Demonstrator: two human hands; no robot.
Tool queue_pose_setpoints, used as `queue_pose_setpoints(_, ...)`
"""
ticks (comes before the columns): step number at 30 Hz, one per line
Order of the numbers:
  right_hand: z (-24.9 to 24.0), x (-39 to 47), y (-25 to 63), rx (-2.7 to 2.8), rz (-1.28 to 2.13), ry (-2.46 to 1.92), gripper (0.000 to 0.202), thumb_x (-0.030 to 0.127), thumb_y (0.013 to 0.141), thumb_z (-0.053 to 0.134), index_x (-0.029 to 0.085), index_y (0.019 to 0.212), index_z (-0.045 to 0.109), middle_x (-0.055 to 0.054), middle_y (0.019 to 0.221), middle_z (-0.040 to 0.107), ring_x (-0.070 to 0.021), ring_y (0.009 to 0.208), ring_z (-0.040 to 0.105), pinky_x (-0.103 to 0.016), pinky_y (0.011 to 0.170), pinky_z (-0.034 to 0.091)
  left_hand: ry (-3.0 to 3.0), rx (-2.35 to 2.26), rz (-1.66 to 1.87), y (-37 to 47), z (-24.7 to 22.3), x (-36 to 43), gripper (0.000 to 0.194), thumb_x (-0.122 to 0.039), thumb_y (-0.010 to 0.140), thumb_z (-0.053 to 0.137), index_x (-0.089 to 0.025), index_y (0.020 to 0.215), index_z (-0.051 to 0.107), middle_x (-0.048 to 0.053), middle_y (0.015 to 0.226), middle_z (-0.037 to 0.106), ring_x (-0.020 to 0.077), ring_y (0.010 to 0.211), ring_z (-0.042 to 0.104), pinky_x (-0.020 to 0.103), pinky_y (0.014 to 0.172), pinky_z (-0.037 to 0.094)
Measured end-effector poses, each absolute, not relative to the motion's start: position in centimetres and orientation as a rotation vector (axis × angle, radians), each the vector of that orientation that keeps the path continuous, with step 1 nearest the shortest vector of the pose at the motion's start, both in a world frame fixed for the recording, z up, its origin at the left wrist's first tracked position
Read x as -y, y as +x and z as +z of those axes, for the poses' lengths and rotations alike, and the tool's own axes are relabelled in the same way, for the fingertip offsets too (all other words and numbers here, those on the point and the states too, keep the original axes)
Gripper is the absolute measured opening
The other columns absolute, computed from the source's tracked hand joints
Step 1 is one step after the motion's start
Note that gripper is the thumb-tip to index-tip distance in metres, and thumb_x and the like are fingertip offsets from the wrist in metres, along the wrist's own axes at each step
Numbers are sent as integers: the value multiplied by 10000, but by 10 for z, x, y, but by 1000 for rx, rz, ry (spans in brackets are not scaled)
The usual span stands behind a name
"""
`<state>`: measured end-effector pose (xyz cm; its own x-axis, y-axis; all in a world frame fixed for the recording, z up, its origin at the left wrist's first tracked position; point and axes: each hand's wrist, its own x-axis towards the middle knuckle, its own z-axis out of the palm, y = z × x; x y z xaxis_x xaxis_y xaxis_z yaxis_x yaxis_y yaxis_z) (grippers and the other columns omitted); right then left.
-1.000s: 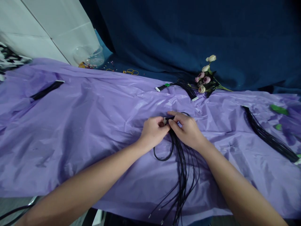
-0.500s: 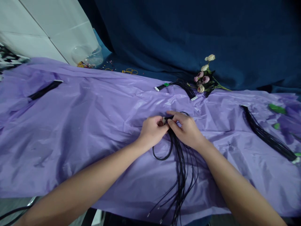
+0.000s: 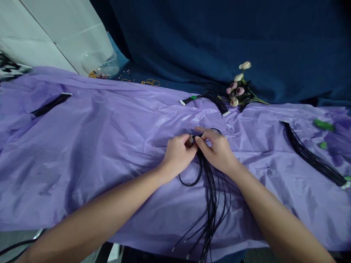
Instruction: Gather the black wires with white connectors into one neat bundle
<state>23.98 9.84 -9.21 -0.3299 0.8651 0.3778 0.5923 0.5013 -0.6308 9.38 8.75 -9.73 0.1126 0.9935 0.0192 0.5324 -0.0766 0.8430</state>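
Near the middle of the purple-covered table, my left hand (image 3: 179, 151) is closed around a small white connector (image 3: 191, 139). My right hand (image 3: 215, 148) pinches black wire just to the right of that connector, its fingertips almost touching my left ones. From under both hands a bundle of thin black wires (image 3: 211, 197) hangs toward me, with several loose ends near the table's front edge. One wire makes a loop (image 3: 190, 184) below my left hand. Exactly how the wire meets the connector is hidden by my fingers.
Black wire harnesses lie at the left (image 3: 52, 104), at the back (image 3: 210, 98) and at the right (image 3: 312, 157) on the purple cover (image 3: 115, 146). Artificial flowers (image 3: 236, 89) rest at the back edge. Behind the table are a clear plastic tub (image 3: 101, 65) and yellow bands (image 3: 152, 82).
Both hands stay almost in place, still closed at the connector and wire. My right fingertips have shifted slightly closer to the connector. The view has moved a little.
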Motion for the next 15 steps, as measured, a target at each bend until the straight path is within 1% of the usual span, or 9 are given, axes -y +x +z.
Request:
queue_pose_setpoints(5,-93,-97,238,2059,477,-1204,188,207,875,497,228,691,462,-69,880,692,-230,1089,620,-352,824,497,1720,-1500,868,94,-98,-88,165,-259,786,523,-165,650,529,-5,621,587,103,585,488,244,565,326)
queue_pose_setpoints(7,-92,-96,237,2066,468,-1208,191,210,876,498,228,690,456,-70,897,692,-229,1063,631,-356,829,496,1729,-1501,873,95,-97,-88,159,-247,783,522,-164,647,524,-3,627,593,105,593,497,244,567,325)
queue_pose_setpoints(10,-93,-95,235,2078,420,-1216,182,208,879,496,231,705,448,-81,948,690,-232,1073,625,-367,848,495,1751,-1526,884,95,-96,-88,160,-235,776,523,-165,633,508,-5,625,592,102,592,496,247,566,318)
queue_pose_setpoints(15,-94,-93,232,2066,347,-1233,185,193,877,488,229,707,423,-99,972,691,-241,1076,625,-383,861,498,1769,-1557,875,96,-95,-88,161,-224,772,522,-170,623,495,-5,619,591,106,583,498,255,566,316)
